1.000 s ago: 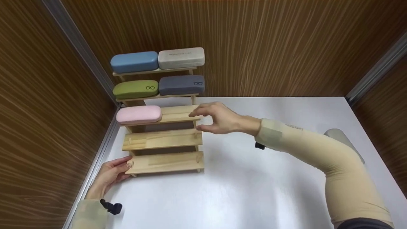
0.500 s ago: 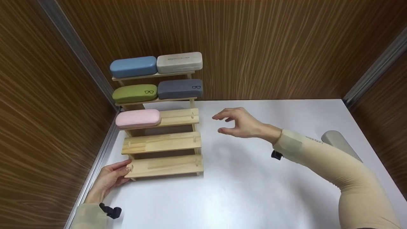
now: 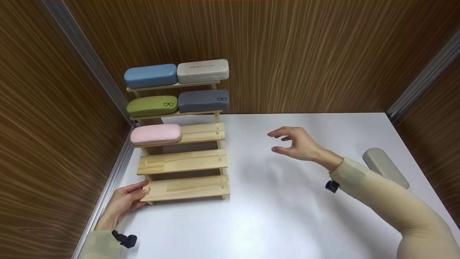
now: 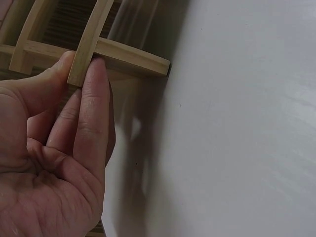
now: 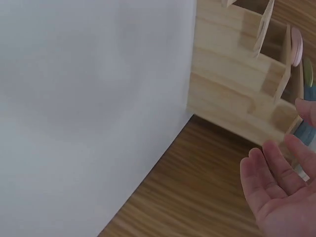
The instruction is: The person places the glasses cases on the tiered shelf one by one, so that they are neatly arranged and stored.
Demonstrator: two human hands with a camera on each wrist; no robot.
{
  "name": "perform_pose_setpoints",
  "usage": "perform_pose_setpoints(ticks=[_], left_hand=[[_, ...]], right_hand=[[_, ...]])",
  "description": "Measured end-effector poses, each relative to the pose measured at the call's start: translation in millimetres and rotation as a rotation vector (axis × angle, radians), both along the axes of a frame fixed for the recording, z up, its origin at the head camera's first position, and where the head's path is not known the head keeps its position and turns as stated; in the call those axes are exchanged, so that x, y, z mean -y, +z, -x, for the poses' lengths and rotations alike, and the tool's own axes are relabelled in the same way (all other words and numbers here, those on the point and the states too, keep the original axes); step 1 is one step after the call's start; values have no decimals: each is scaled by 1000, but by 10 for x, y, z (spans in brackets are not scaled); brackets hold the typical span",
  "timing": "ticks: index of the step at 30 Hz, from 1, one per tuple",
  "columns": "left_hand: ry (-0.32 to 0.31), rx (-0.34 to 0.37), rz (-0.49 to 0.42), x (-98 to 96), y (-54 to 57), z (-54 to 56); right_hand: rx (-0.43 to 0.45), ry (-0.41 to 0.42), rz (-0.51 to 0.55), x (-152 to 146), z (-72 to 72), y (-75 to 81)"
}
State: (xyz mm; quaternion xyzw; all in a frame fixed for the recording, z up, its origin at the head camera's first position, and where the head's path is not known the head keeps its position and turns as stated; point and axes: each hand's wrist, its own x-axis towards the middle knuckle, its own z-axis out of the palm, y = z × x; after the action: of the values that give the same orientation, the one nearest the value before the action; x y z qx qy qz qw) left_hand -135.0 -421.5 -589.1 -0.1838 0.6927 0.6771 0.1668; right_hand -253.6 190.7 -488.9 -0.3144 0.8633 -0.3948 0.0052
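Observation:
My left hand (image 3: 122, 201) pinches the left end of the lowest board of a wooden tiered rack (image 3: 187, 189); in the left wrist view, thumb and fingers grip the board's edge (image 4: 86, 54). To the right of the rack, my right hand (image 3: 298, 144) hovers over the white table, fingers loosely bent and holding nothing. On the top tier sit a blue glasses case (image 3: 151, 76) and a pale grey one (image 3: 203, 71). Below them are a green glasses case (image 3: 152, 106) and a slate-blue one (image 3: 203, 100). A pink glasses case (image 3: 156, 133) rests on the left of the middle tier.
A grey-beige glasses case (image 3: 386, 167) lies on the white table (image 3: 251, 223) at the right, beyond my right forearm. Wood-grain panels (image 3: 305, 54) stand at the back and both sides. The rack is close to the left panel.
My right hand has moved away from the middle tier to the right, towards the grey-beige case, of which more now shows. The left hand keeps its grip on the lowest board.

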Motion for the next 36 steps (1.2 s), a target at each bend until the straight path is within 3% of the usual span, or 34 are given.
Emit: perform_pose_setpoints(ticks=[10, 26, 32, 36], left_hand=[[5, 5, -29, 24, -10, 4], [5, 8, -19, 12, -5, -1], [5, 7, -9, 16, -4, -3], [0, 11, -7, 14, -6, -4]], right_hand=[[-14, -207, 26, -500, -121, -181], [-8, -569, 69, -1499, -395, -289], [111, -743, 5, -1845, -515, -388], [167, -802, -52, -2037, -618, -473]])
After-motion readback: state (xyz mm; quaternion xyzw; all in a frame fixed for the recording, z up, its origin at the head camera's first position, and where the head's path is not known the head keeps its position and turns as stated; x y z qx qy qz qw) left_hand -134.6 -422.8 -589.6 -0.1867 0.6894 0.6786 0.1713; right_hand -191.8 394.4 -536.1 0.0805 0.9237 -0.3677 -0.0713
